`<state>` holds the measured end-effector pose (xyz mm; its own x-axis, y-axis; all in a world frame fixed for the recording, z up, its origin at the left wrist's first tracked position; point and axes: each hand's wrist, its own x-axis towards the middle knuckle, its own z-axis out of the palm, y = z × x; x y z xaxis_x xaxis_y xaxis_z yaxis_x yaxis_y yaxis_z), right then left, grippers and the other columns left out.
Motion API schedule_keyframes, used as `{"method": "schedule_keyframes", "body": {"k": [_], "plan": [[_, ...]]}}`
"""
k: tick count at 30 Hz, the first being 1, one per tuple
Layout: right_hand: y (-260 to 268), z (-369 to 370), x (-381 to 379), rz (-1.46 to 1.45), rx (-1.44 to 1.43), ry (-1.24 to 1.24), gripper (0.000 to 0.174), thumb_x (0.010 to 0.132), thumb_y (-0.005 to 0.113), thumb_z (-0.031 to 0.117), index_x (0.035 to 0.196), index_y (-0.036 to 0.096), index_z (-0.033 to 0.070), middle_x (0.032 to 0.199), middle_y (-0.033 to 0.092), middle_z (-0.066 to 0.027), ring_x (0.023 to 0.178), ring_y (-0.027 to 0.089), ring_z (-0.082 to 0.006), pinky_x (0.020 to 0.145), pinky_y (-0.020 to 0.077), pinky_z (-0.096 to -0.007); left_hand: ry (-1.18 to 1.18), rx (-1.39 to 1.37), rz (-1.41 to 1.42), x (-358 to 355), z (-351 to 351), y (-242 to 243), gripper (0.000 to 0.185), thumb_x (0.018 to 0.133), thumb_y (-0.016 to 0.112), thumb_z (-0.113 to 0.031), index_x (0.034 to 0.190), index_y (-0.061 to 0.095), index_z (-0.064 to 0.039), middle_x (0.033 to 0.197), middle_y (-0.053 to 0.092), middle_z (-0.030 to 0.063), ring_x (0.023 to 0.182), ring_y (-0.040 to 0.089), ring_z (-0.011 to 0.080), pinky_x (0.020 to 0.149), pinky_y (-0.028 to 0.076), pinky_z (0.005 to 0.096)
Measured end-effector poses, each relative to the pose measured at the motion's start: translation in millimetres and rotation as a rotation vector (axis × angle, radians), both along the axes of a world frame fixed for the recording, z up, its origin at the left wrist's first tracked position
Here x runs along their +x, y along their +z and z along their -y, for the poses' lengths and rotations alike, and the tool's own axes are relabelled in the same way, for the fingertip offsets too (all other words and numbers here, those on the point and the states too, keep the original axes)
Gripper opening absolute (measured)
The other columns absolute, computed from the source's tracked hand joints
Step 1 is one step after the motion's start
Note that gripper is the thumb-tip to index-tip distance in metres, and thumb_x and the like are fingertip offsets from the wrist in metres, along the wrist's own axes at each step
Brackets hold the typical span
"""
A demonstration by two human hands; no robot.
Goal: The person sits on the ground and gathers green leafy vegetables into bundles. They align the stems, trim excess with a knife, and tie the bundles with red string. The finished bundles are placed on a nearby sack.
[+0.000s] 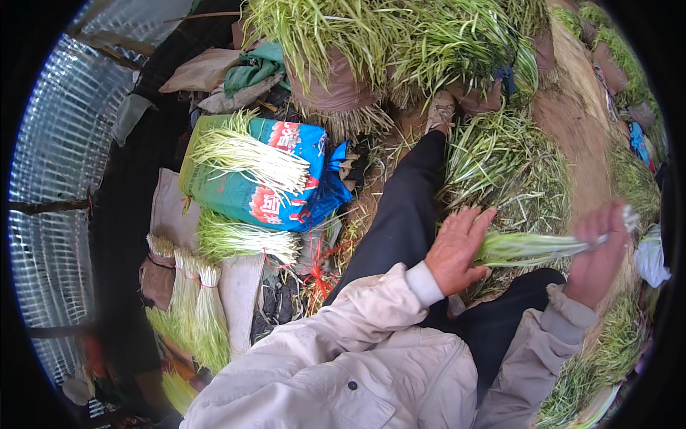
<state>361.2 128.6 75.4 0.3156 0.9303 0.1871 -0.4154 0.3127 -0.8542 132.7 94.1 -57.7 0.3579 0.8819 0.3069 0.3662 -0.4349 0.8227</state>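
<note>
My right hand [597, 246], blurred, grips the white stem end of a small bunch of garlic chives [528, 249] over my lap. At the bunch's green leafy end, my left hand [460, 249] is spread, thumb apart from the fingers; whether it touches the leaves is hard to tell. Beyond my knees lies a heap of loose greens [506, 161]. To my left, a pile of trimmed chives [257, 158] rests on a blue and green printed sack [236, 201]. Another pile [252, 236] lies just below that sack.
Bundles tied with red bands [209, 305] stand at the left near a pale cloth [241, 300]. Red ties [319, 273] lie beside my leg. Large wrapped bundles [335, 80] stand ahead. At far right is a white plastic bag [651, 257]; plastic sheeting [53, 161] walls the left.
</note>
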Motion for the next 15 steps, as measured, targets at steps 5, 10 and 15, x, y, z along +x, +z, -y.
{"method": "schedule_keyframes", "body": {"k": [5,10,15], "plan": [[27,-23,-47,0.053,0.192,-0.011,0.016,0.112,0.052,0.022,0.112,0.053,0.007,0.078,0.041,0.0002,0.063,0.038,-0.0093,0.062,0.0359,-0.0255,-0.016,-0.174,0.334,-31,5,33,0.066,0.091,0.078,-0.024,0.146,0.051,0.000,0.126,0.066,0.0202,0.109,0.066,0.0350,0.097,0.052,0.0398],[-8,-17,-157,0.413,0.410,0.048,0.026,0.103,0.067,0.027,0.108,0.056,0.004,0.086,0.055,-0.0053,0.068,0.053,-0.0159,0.062,0.0449,-0.0298,-0.307,-1.082,1.322,-33,-8,47,0.063,0.109,0.045,-0.057,0.132,0.063,-0.001,0.102,0.071,0.0070,0.060,0.061,0.0083,0.054,0.047,0.0210],[-41,17,-228,0.656,0.562,0.242,0.022,0.088,0.078,0.024,0.095,0.067,0.006,0.086,0.063,-0.0083,0.077,0.063,-0.0243,0.079,0.0550,-0.0442,-0.184,-1.203,1.821,-98,-17,51,0.059,0.109,0.047,-0.053,0.134,0.059,-0.001,0.101,0.071,0.0079,0.075,0.063,0.0089,0.070,0.055,0.0257]]}}
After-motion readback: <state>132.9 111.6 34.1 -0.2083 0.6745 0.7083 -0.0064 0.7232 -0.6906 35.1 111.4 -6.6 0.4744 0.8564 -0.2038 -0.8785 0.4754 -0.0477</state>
